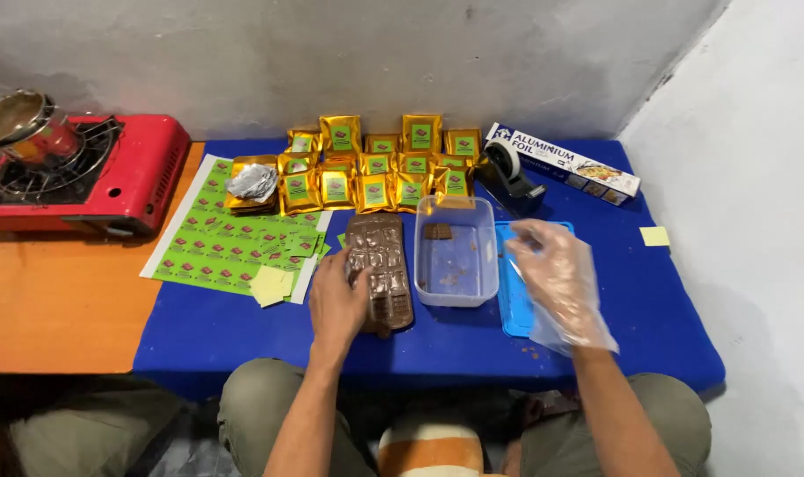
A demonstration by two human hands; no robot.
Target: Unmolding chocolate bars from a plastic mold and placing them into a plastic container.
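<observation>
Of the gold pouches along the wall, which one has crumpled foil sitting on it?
The leftmost gold pouch, lying flat beside the green label sheet. It alone carries a crumpled foil wad; the other pouches stand upright showing green labels.

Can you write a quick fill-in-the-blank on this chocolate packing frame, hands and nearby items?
1. The left hand rests on the brown ____ mould.
2. The right hand wears a clear plastic ____.
3. The clear plastic tub sits between the mould and the ____ lid.
4. The gold pouches carry ____ labels.

Missing words: chocolate; glove; blue; green
</observation>
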